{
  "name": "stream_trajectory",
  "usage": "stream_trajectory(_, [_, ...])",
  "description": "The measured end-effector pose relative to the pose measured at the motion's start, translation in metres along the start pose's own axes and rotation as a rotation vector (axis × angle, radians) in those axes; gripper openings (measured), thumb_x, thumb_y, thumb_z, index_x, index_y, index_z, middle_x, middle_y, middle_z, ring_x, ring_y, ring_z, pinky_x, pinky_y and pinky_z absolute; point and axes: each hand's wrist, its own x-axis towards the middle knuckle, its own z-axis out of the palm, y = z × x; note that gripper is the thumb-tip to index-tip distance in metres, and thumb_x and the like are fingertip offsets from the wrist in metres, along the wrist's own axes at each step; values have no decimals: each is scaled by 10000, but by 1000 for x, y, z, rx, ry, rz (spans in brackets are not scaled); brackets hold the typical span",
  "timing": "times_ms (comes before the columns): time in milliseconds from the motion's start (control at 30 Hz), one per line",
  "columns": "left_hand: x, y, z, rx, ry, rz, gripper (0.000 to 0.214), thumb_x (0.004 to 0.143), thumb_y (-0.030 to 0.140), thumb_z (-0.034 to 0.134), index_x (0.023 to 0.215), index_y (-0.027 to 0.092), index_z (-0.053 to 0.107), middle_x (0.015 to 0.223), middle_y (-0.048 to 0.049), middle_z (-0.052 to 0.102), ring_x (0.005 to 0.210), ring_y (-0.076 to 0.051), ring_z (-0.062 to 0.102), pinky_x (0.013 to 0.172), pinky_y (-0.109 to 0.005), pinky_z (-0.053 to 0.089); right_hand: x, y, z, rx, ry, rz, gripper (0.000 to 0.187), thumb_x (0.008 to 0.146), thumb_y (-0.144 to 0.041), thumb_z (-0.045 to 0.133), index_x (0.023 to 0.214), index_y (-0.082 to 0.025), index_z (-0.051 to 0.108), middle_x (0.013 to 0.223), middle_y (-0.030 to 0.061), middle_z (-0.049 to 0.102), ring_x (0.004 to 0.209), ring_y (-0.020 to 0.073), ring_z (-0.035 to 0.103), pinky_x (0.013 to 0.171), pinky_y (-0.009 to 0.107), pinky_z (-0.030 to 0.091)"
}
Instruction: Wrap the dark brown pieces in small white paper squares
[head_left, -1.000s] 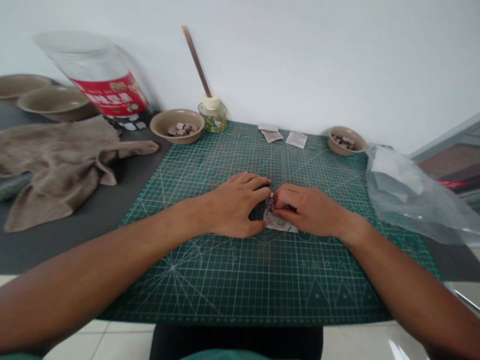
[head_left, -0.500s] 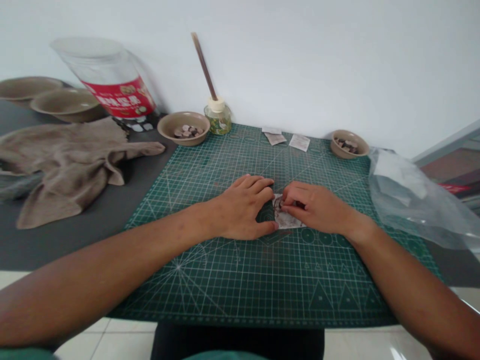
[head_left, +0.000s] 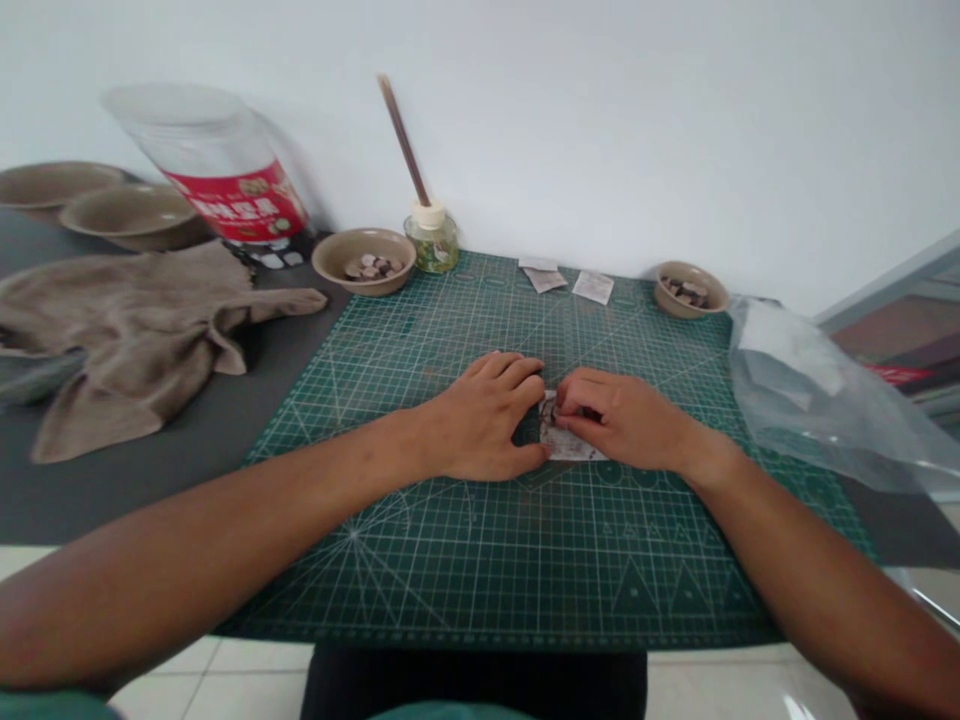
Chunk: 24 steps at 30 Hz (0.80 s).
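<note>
A small folded white paper (head_left: 568, 448) with dark printing lies on the green cutting mat (head_left: 420, 560), just below the mat's middle. My right hand (head_left: 619, 420) sits on top of it, fingertips pinching its upper part, and covers much of it. My left hand (head_left: 480, 418) rests on the mat to the left of the paper, fingers curved. Its thumb tip and fingertips reach the paper's left edge, and nothing shows in that hand.
Along the mat's far edge are two tan bowls (head_left: 364, 260) (head_left: 690, 288) of small dark pieces, a glass diffuser jar (head_left: 431, 242) with a stick, and several paper slips (head_left: 570, 282). A plastic bag (head_left: 810, 390) lies at right; a brown cloth (head_left: 127, 340) and a red-labelled jar (head_left: 225, 190) are at left.
The paper has shifted slightly left and my right fingers have curled further over it. My left hand has barely moved. The whole scene shifts slightly in view as my head moves.
</note>
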Motion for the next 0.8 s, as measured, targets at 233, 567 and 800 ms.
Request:
stream_trajectory(233, [-1, 1, 2, 18, 1, -5, 535, 843, 507, 607, 1215, 125, 561, 1485, -161, 459, 1385, -335, 402, 1195, -489, 265, 0, -3, 2, 19, -3, -3, 107, 970, -232, 570, 873, -195, 595, 939, 24, 629, 855, 163, 604, 768, 294, 453])
stream_trajectory(567, [-5, 1, -5, 22, -16, -16, 552, 853, 550, 605, 1224, 141, 590, 1506, -171, 446, 1409, -368, 380, 1199, -549, 250, -6, -11, 0, -18, -41, -19, 88, 983, -238, 550, 939, -209, 620, 1030, 33, 668, 898, 168, 638, 770, 297, 477])
stream_trajectory(800, [-8, 2, -4, 43, 15, -36, 551, 849, 559, 615, 1210, 143, 601, 1529, -181, 414, 1415, -384, 378, 1203, -559, 236, 0, -11, 2, -109, -28, 30, 122, 1000, -269, 522, 972, -202, 621, 1046, 57, 649, 911, 189, 626, 755, 308, 475])
